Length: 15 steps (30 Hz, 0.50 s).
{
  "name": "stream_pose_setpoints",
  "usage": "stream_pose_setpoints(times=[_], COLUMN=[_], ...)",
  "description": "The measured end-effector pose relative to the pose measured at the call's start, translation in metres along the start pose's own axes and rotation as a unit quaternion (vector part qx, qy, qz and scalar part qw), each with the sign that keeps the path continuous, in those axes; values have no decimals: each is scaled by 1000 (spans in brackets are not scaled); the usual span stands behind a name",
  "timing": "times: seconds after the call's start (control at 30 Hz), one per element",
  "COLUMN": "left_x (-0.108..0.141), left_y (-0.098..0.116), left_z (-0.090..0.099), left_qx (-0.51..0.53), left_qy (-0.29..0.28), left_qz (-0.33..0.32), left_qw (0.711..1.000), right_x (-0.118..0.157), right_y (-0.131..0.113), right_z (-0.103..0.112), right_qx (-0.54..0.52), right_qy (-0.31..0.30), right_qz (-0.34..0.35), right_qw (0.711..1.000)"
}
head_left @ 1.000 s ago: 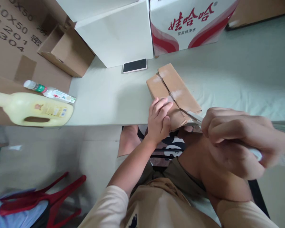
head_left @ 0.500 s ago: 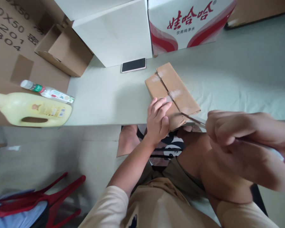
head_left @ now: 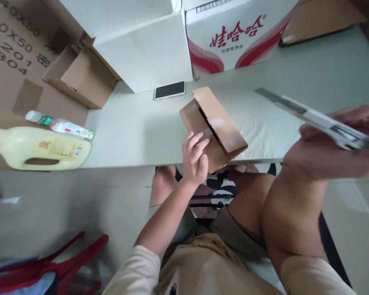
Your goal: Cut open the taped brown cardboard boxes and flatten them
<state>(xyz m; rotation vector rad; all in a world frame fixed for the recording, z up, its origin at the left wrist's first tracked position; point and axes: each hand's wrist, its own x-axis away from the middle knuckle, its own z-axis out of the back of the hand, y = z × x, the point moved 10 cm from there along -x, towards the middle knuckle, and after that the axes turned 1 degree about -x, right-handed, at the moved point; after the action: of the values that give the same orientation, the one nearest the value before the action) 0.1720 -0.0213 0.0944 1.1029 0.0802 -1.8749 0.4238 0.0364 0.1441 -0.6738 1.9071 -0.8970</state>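
Observation:
A small cardboard box lies at the table's front edge, with one top flap raised along the centre seam and a dark gap showing. My left hand holds the box at its near left side, fingers curled over the top and the thumb lower down. To the right, above the table edge, my right hand is closed around a utility knife. Its blade is out, points up and left, and is apart from the box. The motion blurs the right hand slightly.
Behind the box, a phone lies against a white carton; a red-and-white water carton stands beside it. At left are a yellow jug, a clear bottle and an open cardboard box. A red stool stands lower left.
My right hand has lifted the utility knife off the box seam, up and to the right. The box's right flap has risen and the seam is wider. My left hand stays on the box.

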Motion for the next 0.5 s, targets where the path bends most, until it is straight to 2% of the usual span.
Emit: stream_pose_setpoints(times=[0.07,0.1,0.17,0.23,0.33,0.43,0.5], left_x=[2,4,11,21,50,86,101], left_y=[-7,-11,-20,-36,-79,-120,-132], left_z=[7,11,19,30,42,40,36], left_qx=[0,1,10,34,95,171,195], left_qy=[-12,-21,-34,-16,34,58,49], left_qz=[18,27,46,81,216,355,392], left_qw=[1000,999,998,996,971,917,898], right_x=[5,9,12,16,23,33,42], right_y=[3,8,26,48,86,120,135], right_z=[29,33,21,7,-6,-13,-13], right_qx=[2,25,98,154,219,327,398], right_qy=[132,148,90,30,-27,-116,-171], right_qz=[55,57,10,-43,-126,-201,-239], right_qw=[990,987,991,987,967,916,869])
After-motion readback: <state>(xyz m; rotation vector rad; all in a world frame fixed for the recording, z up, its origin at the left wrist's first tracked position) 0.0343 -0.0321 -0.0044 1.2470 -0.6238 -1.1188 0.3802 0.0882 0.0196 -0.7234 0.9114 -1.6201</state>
